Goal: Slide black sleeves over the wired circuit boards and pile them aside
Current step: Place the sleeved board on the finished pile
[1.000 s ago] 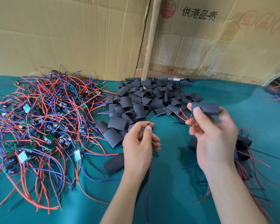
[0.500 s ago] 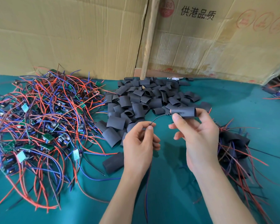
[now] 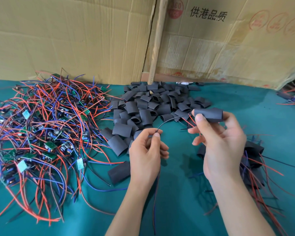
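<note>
The right hand (image 3: 218, 143) pinches a flattened black tubular sleeve (image 3: 208, 114) between thumb and fingers, held level in the air; thin wires, one black wire (image 3: 173, 119) and some red, trail out of the sleeve's left end; whether a circuit board sits inside the sleeve cannot be made out. The left hand (image 3: 146, 156), left of and lower than the sleeve, pinches the black wire's other end between thumb and forefinger; more wire hangs below that hand. Behind the sleeve lies a loose heap of empty black sleeves (image 3: 153, 106) on the teal cloth table (image 3: 177, 210); far left of the sleeve sprawls a tangle of red and blue wired green circuit boards (image 3: 41, 133); below and right of it, a pile of sleeved boards (image 3: 252, 160) is partly hidden by the right wrist. Compared with half a second ago, the sleeve sits farther right, away from the left hand.
</note>
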Tool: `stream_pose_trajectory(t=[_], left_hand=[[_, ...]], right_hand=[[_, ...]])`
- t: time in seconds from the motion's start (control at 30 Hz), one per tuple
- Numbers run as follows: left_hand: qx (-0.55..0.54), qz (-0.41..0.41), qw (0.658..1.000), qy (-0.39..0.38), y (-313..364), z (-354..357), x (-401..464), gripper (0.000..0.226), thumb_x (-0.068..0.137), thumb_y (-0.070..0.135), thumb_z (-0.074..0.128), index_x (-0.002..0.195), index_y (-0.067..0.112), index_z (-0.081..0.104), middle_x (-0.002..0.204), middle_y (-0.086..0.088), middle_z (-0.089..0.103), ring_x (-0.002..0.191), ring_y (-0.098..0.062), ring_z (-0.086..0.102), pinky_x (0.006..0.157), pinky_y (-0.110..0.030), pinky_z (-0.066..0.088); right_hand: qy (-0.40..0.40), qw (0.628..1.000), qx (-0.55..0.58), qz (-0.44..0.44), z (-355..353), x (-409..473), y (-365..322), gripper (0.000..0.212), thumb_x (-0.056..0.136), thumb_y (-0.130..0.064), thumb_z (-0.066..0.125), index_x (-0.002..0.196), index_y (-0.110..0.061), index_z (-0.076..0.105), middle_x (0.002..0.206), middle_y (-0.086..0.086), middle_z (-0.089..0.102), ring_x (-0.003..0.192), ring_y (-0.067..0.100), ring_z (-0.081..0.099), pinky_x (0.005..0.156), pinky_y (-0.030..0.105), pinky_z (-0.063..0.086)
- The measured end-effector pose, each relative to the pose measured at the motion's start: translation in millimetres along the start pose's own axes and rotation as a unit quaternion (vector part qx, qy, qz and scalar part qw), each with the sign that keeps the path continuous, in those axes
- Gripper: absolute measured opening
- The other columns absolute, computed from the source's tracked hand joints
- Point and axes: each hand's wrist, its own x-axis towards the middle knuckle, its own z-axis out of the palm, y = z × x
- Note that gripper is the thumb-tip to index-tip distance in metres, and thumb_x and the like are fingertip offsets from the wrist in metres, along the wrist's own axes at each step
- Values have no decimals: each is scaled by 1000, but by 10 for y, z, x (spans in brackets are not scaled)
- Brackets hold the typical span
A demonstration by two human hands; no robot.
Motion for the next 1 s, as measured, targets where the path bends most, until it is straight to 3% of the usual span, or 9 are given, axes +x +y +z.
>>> stream_pose_trajectory(t=[0.17,0.43,0.77,1.0], left_hand=[[3,2,1000,-1,-16,-3,7,18,106,9,49,99,12,65,63,-7,66,54,-24,61,56,-36,55],[7,5,1000,-5,-28,-10,5,18,105,11,50,99,14,67,64,-8,67,55,-23,62,58,-36,55],[17,6,999,-42,1,-20,-14,27,103,10,55,92,26,75,69,-9,69,59,-20,62,60,-31,56],[50,14,995,-90,5,-17,-36,18,102,13,59,94,17,74,76,-5,75,61,-18,67,58,-27,54]], right_hand=[[-28,999,-23,-11,37,-45,2,20,85,-18,77,97,-14,62,92,3,79,65,21,72,46,24,47],[-51,997,-52,-9,69,-71,57,20,85,-17,77,95,-10,61,86,2,78,65,20,73,46,24,47],[-133,985,-77,79,102,-121,196,22,79,-21,77,94,-14,63,83,3,79,68,18,74,48,22,47],[-129,983,-119,56,41,-71,261,24,76,-21,76,92,-6,67,69,8,74,59,17,63,54,22,45]])
